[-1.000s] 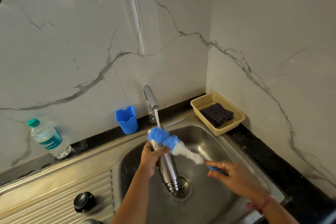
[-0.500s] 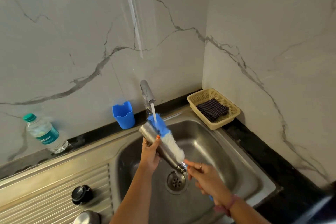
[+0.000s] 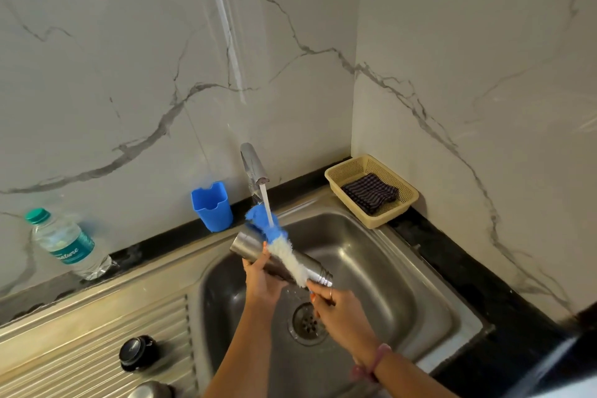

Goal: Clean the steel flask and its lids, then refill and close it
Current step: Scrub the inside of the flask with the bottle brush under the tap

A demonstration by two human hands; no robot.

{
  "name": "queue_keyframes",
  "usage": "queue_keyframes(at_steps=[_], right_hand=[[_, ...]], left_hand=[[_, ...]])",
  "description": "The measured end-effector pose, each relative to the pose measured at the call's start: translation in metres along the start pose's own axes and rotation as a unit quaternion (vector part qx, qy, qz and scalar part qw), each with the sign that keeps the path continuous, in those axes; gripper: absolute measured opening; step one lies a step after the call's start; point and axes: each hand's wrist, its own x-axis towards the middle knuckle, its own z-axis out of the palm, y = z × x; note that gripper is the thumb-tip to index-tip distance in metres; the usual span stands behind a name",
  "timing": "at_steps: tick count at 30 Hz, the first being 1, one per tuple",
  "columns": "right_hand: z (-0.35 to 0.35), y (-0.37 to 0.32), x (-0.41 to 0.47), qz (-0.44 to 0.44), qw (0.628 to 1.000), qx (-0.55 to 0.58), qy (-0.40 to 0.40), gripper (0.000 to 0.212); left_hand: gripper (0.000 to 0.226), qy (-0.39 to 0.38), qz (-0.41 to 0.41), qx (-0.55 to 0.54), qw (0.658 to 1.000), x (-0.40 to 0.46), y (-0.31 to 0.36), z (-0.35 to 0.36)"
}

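Fingers of left hand [image 3: 261, 281]: curled round steel flask [image 3: 284, 260] near its base end, thumb on the upper side. Right hand [image 3: 339, 310]: closed on the handle of bottle brush [image 3: 284, 249] (handle itself hidden in the fist).

Flask: tilted over sink [image 3: 403, 268], base toward 10 o'clock, threaded mouth toward 4 o'clock, above the drain [image 3: 307, 321].

Change: a second ago the flask stood near upright with the brush crossing its top; now it lies slanted and the brush runs lengthwise along its outer wall, blue tip under the water from tap [image 3: 253, 165]. Judged: outside scrub under way; lids, refill, closing all outstanding.

Lids: black lid [image 3: 137, 353] and steel cap [image 3: 151, 391] on the drainboard at 7 o'clock.

Room: open basin toward 3 o'clock; tap and blue cup [image 3: 211, 205] close at 12 o'clock limit the brush's upstroke
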Motion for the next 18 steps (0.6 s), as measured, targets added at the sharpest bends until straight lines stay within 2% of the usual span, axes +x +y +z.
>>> queue_keyframes(at_steps=[2,5,8,13,18], right_hand=[[-0.007,0.015,-0.008,0.012,0.999,-0.05,0.009,0.032],[-0.022,0.041,-0.021,0.065,0.995,-0.078,0.024,0.032],[-0.025,0.044,-0.024,0.089,0.994,-0.063,0.028,0.032],[-0.009,0.021,-0.012,0.05,0.996,-0.045,0.051,0.034],[0.005,0.015,-0.019,-0.003,0.997,-0.061,0.04,0.032]], left_hand=[[0.086,0.0,0.01,-0.022,1.0,0.001,0.004,-0.003],[0.067,0.04,0.021,-0.056,0.997,0.006,0.013,-0.013],[0.069,0.044,0.029,-0.06,0.997,0.008,0.015,-0.016],[0.078,0.055,0.03,-0.094,0.994,0.003,0.008,-0.007],[0.08,0.047,0.031,-0.069,0.996,-0.003,0.001,0.004]])
